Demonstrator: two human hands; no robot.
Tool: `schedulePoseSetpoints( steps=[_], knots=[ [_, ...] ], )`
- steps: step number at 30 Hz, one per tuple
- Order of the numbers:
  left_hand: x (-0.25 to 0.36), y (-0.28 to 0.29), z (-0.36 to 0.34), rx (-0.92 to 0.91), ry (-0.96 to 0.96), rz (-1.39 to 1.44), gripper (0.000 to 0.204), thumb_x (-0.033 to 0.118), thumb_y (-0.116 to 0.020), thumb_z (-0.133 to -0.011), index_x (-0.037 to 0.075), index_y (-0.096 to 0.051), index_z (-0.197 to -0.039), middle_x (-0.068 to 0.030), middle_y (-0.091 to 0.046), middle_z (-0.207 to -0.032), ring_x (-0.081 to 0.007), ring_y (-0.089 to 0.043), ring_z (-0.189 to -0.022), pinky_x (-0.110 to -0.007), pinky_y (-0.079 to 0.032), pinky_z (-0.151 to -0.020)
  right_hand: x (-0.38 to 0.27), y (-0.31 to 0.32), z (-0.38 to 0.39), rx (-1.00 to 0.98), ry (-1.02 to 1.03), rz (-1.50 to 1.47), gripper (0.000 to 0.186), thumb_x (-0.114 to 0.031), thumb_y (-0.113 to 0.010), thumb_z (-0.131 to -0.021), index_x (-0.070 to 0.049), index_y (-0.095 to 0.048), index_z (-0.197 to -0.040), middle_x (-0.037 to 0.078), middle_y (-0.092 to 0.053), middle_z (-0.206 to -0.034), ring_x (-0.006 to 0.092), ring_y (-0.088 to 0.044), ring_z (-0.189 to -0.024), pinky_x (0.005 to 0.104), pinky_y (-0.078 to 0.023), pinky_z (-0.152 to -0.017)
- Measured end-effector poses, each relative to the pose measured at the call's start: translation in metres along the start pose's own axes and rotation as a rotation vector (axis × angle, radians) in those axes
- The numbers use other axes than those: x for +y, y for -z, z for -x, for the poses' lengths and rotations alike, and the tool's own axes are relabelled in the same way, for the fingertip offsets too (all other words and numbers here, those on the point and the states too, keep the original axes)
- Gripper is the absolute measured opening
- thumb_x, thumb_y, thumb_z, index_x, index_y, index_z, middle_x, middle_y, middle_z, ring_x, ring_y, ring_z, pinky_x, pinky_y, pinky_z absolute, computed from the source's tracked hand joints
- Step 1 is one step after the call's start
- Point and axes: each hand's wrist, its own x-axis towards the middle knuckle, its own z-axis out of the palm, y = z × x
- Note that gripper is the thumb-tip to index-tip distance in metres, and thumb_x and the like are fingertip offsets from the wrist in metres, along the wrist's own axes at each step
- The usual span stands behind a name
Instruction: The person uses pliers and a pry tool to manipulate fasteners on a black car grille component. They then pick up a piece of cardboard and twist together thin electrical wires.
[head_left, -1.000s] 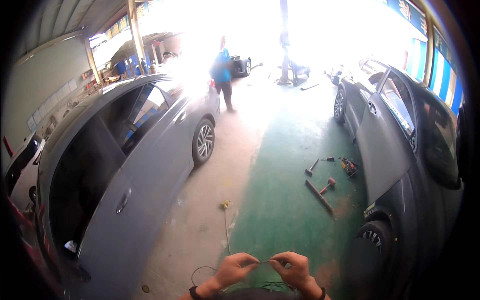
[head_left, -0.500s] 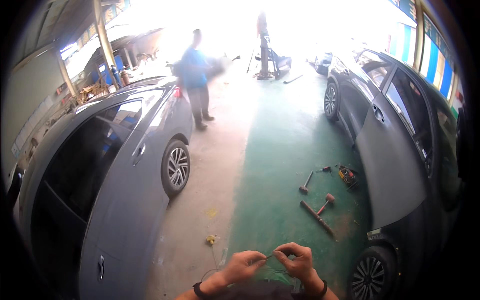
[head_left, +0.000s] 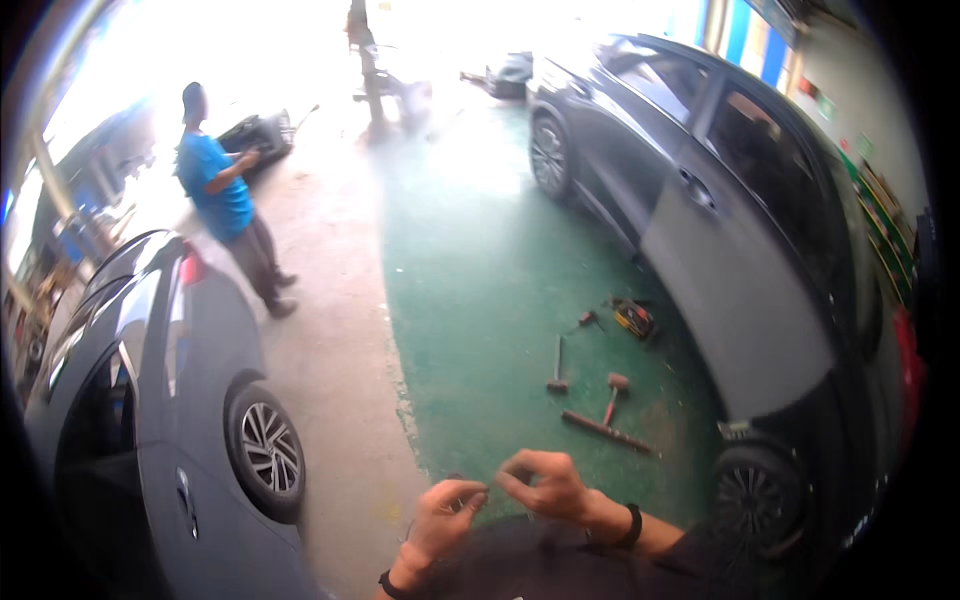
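Observation:
At the bottom middle, in front of my dark clothing, my left hand [head_left: 447,512] is closed in a pinch. A small dark bit shows by its fingertips, too blurred to name. My right hand [head_left: 548,484] sits close beside it, slightly higher, with fingers curled and thumb near the fingertips. What it holds, if anything, does not show. A small gap separates the two hands. Beyond them on the green floor lie a dark bar [head_left: 606,433], a mallet with a red handle [head_left: 611,398] and a hammer [head_left: 558,368].
A grey car [head_left: 205,370] stands at the left and a dark car with a matte grey door panel [head_left: 745,320] at the right. A yellow-and-black tool [head_left: 634,318] and a small dark tool [head_left: 586,320] lie on the floor. A person in a blue shirt [head_left: 215,185] stands far left.
The view has swung right, so cars, person and floor tools sit farther left. A thin dark strand showed between my fingertips before; now my hands are a little apart and no strand is plain.

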Motion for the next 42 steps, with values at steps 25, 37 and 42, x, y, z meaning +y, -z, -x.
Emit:
schedulePoseSetpoints(
  steps=[25,37,42],
  knots=[
    [-0.104,0.252,-0.587,-0.078,0.074,-0.014,0.006,-0.001,-0.071,-0.085,-0.003,-0.066,-0.088,-0.0067,-0.064,-0.075,-0.0112,-0.059,-0.07,-0.026,-0.047,-0.067,0.11,-0.051,-0.64,0.095,0.109,-0.249,0.012,-0.013,-0.071,-0.085,-0.003,-0.064,-0.083,0.013,-0.062,-0.071,0.0322,-0.062,-0.066,0.0413,-0.048,-0.059],
    [-0.19,0.345,-0.862,-0.276,-0.004,0.009,0.008,-0.003,-0.063,-0.088,-0.003,-0.066,-0.095,-0.0104,-0.067,-0.083,-0.0157,-0.063,-0.077,-0.027,-0.049,-0.072,0.183,-0.076,-0.894,0.282,0.129,-0.126,0.012,-0.012,-0.07,-0.085,-0.003,-0.064,-0.091,0.014,-0.064,-0.078,0.0357,-0.063,-0.073,0.0424,-0.049,-0.063],
    [-0.191,0.399,-0.981,-0.38,-0.118,-0.157,0.016,-0.003,-0.072,-0.079,0.001,-0.071,-0.095,-0.0108,-0.067,-0.08,-0.0202,-0.064,-0.069,-0.031,-0.05,-0.063,0.184,-0.081,-1.0,0.299,0.059,-0.047,0.017,-0.002,-0.075,-0.083,-0.002,-0.07,-0.099,0.012,-0.071,-0.086,0.0196,-0.069,-0.069,0.0304,-0.054,-0.061]
  ],
)
